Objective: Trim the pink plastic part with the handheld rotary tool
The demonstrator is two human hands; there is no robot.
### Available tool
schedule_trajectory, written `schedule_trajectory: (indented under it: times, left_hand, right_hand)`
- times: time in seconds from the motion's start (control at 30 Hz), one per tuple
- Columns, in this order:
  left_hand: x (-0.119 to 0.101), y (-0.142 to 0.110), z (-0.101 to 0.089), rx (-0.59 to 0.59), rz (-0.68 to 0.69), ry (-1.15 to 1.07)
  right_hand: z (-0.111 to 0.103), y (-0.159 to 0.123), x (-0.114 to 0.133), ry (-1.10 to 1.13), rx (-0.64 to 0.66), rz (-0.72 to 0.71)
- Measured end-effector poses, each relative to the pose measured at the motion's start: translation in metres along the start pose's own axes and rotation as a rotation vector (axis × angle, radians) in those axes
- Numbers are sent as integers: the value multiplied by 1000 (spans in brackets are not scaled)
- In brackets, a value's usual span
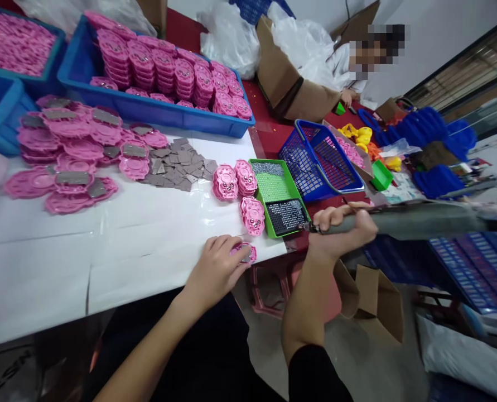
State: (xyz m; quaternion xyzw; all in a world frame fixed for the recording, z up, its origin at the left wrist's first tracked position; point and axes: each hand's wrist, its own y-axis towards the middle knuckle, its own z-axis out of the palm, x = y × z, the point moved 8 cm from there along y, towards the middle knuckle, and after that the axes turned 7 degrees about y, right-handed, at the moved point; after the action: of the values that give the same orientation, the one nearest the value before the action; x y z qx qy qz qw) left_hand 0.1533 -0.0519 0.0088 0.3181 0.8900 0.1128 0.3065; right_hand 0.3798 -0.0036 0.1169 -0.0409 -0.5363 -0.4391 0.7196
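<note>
Left hand (215,268) pinching small pink plastic case (245,252); right hand (342,229) gripping long grey tool (403,220), tip just right of case.

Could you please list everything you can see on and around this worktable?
pink parts: many, pink, spread at table's left
blue bin: one, holds stacked pink parts
grey squares: pile, mid-table
green tray: one, right table edge
blue basket: one, right of tray
cardboard box: one, brown, far side
co-worker: one, behind the box
left hand: on a pink piece
right hand: grips a grey tool
</note>
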Motion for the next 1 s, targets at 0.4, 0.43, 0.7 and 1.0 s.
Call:
schedule_trajectory:
  times: [0.4,0.43,0.7,1.0]
  left_hand:
    - [9,-1,0,-53,-90,-192]
    - [8,0,0,-53,-93,-193]
    - [6,-2,-1,-106,-46,-145]
    - [1,-2,-6,-150,-2,-76]
  right_hand:
    - [62,-88,-28,120,358,223]
    - [63,-89,-31,124,355,225]
    - [67,-88,-40,101,357,276]
    - [65,-91,-40,76,344,280]
